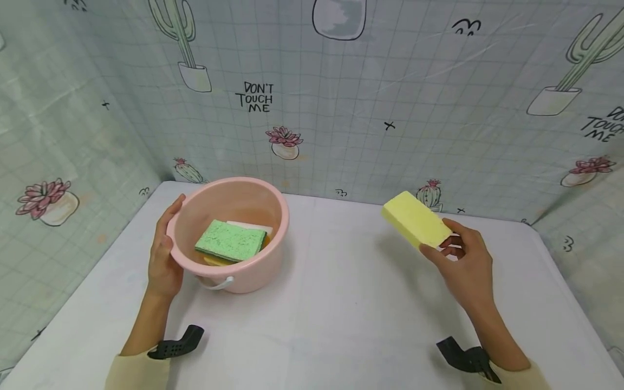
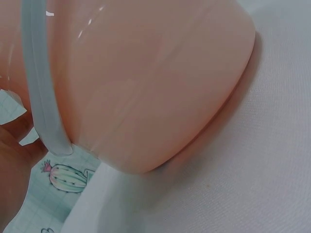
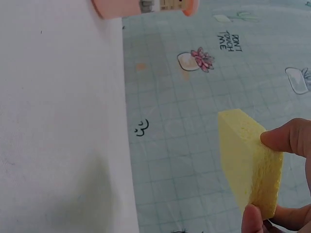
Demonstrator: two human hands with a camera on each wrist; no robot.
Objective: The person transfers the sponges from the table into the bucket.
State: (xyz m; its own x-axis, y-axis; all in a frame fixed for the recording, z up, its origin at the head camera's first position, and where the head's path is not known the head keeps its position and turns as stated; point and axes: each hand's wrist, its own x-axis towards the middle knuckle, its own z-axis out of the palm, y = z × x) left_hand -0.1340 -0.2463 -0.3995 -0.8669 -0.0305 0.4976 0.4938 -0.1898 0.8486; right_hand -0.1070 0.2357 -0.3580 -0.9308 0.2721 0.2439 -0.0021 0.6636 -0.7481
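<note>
One round pink plastic basin (image 1: 253, 271) with a white handle is standing on one white table (image 1: 341, 303). Inside the basin three flat things are lying stacked: one green rectangular scouring sponge (image 1: 230, 241) on top, one yellow piece (image 1: 216, 261) peeking out beneath it, and one white piece (image 1: 248, 225) showing behind. One pale yellow rectangular foam sponge (image 1: 415, 219) is being held above the table, so four sponge-like pieces are showing in all. Two hands are showing, one left hand (image 1: 163, 260) and one right hand (image 1: 465, 265). Two black wrist mounts (image 1: 177, 344) are sitting at the cream sleeves.
</note>
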